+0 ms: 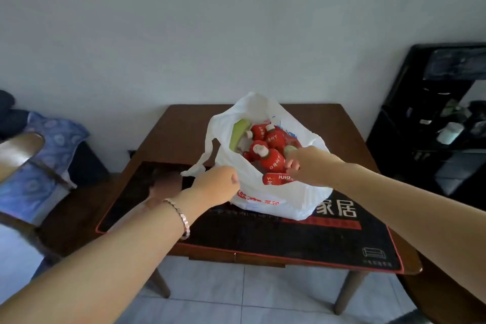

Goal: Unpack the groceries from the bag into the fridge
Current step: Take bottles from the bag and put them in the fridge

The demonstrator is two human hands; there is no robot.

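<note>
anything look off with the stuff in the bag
Mostly fine. One red bottle lies on its side at the front rim of the white bag, while the other red bottles stand upright. No spill shows.

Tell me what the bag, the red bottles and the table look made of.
The bag: thin white plastic film, slightly translucent, crumpled with soft creases. The red bottles: probably plastic, wrapped in glossy red printed labels, with pale caps; the walls themselves are hidden. The table: brown wood or wood veneer, smooth with a dull sheen.
</note>
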